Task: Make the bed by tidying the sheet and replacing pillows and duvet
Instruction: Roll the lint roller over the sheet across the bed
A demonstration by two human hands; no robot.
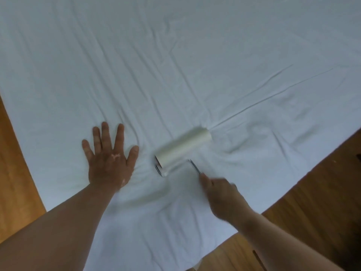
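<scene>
Editor: Surroundings first. What frames the bed?

Photographer: Wooden floor [312,202] shows on two sides, a narrow strip at the left and a wider, darker stretch at the near right. The bed's near corner points toward the camera between them. A small dark shape [358,156] sits at the right edge, too cropped to identify.

Editor: And the sheet?

Photographer: The white sheet [195,55] covers the bed and fills most of the frame, from the near corner to the far edge. Creases run across it, and one long fold stretches from the middle toward the far right.

Editor: Anything lying on it?

Photographer: A lint roller [183,149] rests on the sheet near the middle, its pale cylinder touching the fabric and angled toward the far right. It is blurred, so I cannot tell whether it carries any lettering.

Editor: The hands?

Photographer: The left hand [109,165] presses flat on the sheet just left of the roller, fingers straight and spread, holding nothing. The right hand [220,194], also blurred, has its fingers curled around the roller's handle at the near right, with the metal frame emerging from the fist.
</scene>
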